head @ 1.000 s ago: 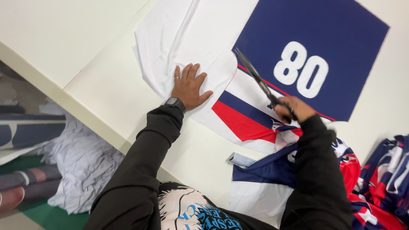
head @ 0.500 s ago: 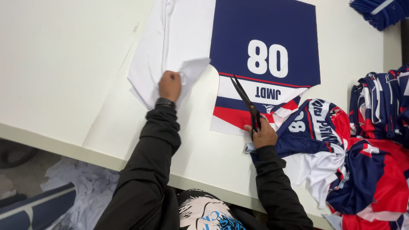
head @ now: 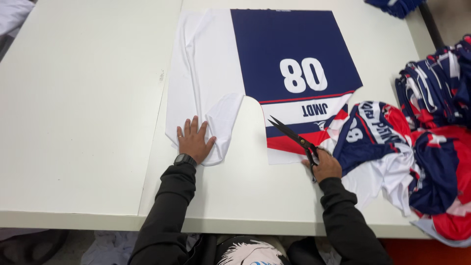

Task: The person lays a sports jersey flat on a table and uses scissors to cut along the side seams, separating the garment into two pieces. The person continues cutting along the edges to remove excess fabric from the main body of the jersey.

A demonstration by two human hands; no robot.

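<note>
A navy fabric panel (head: pixel 289 49) with a white number and red and white stripes lies flat on the white table (head: pixel 78 108). A white fabric margin (head: pixel 201 73) runs along its left side, partly cut away and folded over near me. My left hand (head: pixel 194 140) lies flat on that white piece, fingers spread. My right hand (head: pixel 325 165) grips black scissors (head: pixel 293 136), their blades parted over the striped lower edge of the panel.
A heap of navy, red and white printed fabric pieces (head: pixel 422 147) fills the table's right side. More navy fabric (head: pixel 395 6) lies at the far right corner. Cloth scraps (head: pixel 105 248) lie on the floor under the table's front edge.
My left hand had gripped the white flap and now rests flat on it. My right hand and the scissors have stayed at the panel's striped edge. The view has swung and straightened.
</note>
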